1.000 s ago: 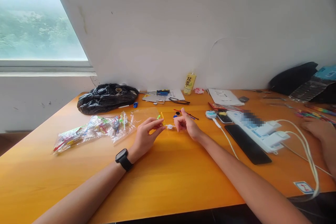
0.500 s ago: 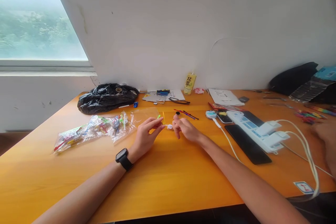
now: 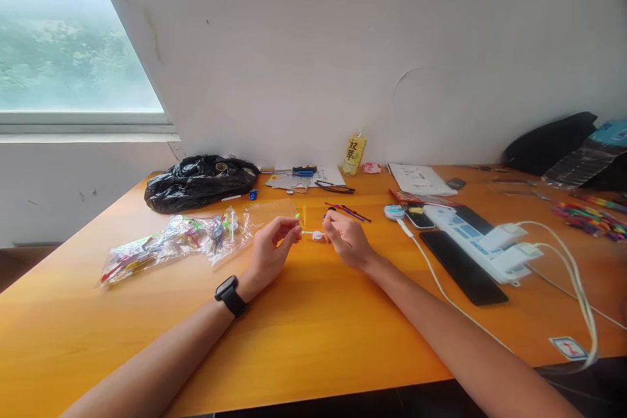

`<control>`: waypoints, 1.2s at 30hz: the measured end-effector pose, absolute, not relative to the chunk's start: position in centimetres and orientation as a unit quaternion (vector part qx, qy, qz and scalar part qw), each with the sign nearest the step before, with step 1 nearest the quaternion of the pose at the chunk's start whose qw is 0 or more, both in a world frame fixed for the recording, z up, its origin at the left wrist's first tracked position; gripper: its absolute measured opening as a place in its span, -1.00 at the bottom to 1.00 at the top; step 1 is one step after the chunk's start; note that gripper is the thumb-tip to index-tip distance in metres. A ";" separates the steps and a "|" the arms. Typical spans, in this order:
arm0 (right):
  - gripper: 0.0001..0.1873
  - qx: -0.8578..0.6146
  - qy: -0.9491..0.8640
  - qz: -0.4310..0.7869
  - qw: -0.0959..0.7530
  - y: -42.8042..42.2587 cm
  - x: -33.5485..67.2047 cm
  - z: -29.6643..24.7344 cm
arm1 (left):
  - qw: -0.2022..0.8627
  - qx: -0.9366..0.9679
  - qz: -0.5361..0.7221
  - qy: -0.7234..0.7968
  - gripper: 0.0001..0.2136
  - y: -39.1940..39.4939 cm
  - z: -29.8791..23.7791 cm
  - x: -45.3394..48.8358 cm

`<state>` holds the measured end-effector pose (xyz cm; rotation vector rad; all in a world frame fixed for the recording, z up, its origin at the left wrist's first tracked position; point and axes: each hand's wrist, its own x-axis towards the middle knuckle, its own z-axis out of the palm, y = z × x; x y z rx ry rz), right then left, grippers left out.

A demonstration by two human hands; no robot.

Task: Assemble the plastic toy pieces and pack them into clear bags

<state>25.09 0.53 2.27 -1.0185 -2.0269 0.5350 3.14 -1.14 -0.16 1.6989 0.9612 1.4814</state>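
My left hand (image 3: 270,252), with a black watch on the wrist, pinches the left end of a small white plastic piece (image 3: 313,234) just above the orange table (image 3: 304,326). My right hand (image 3: 345,238) has its fingers curled on the other end of the same piece. A little green part shows at my left fingertips and a yellow stick (image 3: 304,216) stands just behind them. Red and black thin sticks (image 3: 349,211) lie on the table beyond my right hand.
Clear plastic bags of coloured parts (image 3: 176,239) lie to the left, a black bag (image 3: 198,182) behind them. A yellow drink pouch (image 3: 354,155) stands by the wall. To the right are a white power strip (image 3: 482,241) with cables, a black phone (image 3: 463,266) and papers (image 3: 418,179).
My right hand closed its fingers onto the white piece and both hands lifted it slightly. Another person's hand at the right edge has gone out of view.
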 end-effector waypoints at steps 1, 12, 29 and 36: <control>-0.26 -0.405 -0.795 0.203 0.403 0.7 25.2 2.2 | 0.341 0.651 0.569 0.369 -0.83 -1.2 -0.1 3.1; -0.40 -0.367 -0.729 0.393 0.423 0.8 24.5 2.2 | 0.251 0.679 0.549 0.418 -0.81 -0.9 -0.3 2.7; -0.46 -0.342 -0.860 0.147 0.350 -0.5 24.5 2.6 | 0.326 0.667 0.536 0.403 -0.74 -0.8 0.4 2.4; -0.21 -0.414 -0.838 0.146 0.324 0.5 25.0 2.6 | 0.312 0.664 0.542 0.411 -0.74 -0.8 0.3 2.5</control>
